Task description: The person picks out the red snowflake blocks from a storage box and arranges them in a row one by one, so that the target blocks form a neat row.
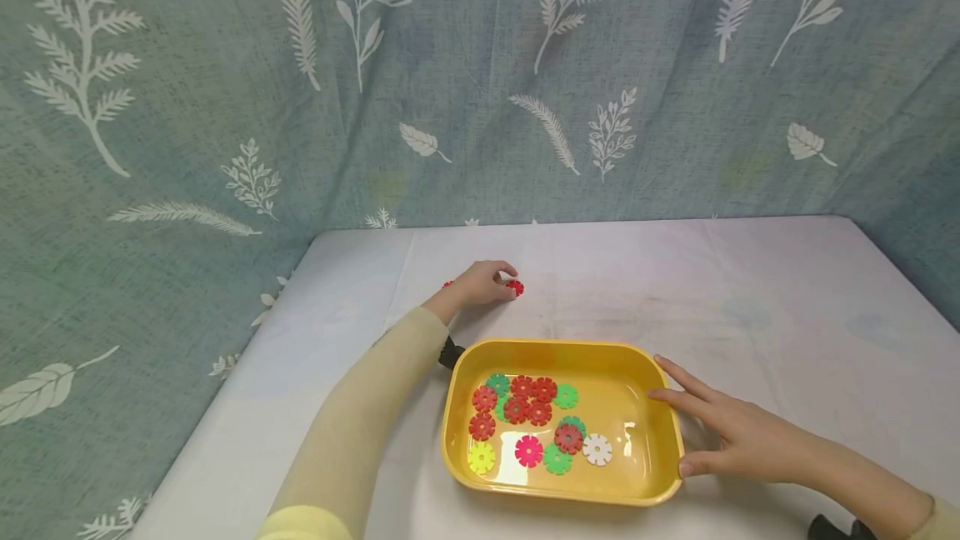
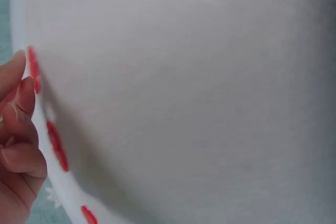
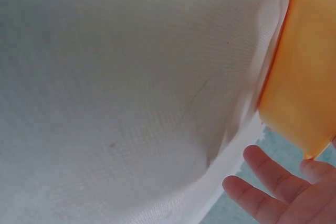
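Note:
A yellow tray (image 1: pixel 562 497) stands on the table, with several flower-shaped plastic discs inside: red discs (image 1: pixel 482 427), green discs (image 1: pixel 557 459), a yellow disc (image 1: pixel 482 457), a pink disc (image 1: pixel 528 451) and a white disc (image 1: pixel 597 449). Beyond the tray's far left corner, my left hand (image 1: pixel 482 282) pinches a red flower disc (image 1: pixel 516 287) between thumb and finger at table level. In the left wrist view another red disc (image 2: pixel 58 146) lies beside the fingers. My right hand (image 1: pixel 742 436) touches the tray's right rim with outstretched fingers, its thumb at the outer side.
A third red disc (image 2: pixel 89 215) shows at the lower edge of the left wrist view. White cloth covers the table (image 1: pixel 810 332). Behind and to the left hangs a blue-green curtain (image 1: pixel 465 107) with white leaf prints.

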A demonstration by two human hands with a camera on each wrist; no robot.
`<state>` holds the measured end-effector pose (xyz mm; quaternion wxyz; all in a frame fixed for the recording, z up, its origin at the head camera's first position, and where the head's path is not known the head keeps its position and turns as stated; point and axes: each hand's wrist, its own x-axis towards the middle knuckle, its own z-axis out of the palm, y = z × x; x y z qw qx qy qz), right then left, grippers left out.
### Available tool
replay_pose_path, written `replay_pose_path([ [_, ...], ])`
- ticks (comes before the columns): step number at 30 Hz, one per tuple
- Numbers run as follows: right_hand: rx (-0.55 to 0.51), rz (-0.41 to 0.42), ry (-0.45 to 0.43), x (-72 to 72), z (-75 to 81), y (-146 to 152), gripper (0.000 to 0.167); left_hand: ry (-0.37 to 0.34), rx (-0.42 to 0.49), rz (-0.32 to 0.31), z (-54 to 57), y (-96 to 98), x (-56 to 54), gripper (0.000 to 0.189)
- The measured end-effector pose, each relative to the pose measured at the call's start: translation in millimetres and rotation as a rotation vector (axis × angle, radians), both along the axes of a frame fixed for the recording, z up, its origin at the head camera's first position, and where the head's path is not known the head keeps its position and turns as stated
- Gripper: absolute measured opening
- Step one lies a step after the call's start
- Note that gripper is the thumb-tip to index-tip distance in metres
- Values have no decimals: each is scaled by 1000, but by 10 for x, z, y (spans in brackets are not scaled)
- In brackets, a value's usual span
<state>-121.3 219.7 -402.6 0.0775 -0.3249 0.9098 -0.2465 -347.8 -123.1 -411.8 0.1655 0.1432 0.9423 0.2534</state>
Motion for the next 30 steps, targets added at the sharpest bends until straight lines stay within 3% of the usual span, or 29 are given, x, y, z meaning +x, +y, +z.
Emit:
replay_pose_path([
  [6,-10,-6,-32,2,7,-3,67,39,131,42,120,-164,-37,38],
  [11,-11,-6,-27,6,8,-4,67,103,182,42,300,-323,22,38],
  [17,-8,-7,-11,14,3,-3,68,132,262,1,513,-418,198,34],
  [23,-12,-5,-23,15,0,-4,68,138,308,-52,624,-440,405,31],
  [30,-17,-5,-30,21,13,-13,67,131,347,-177,738,-380,680,31],
])
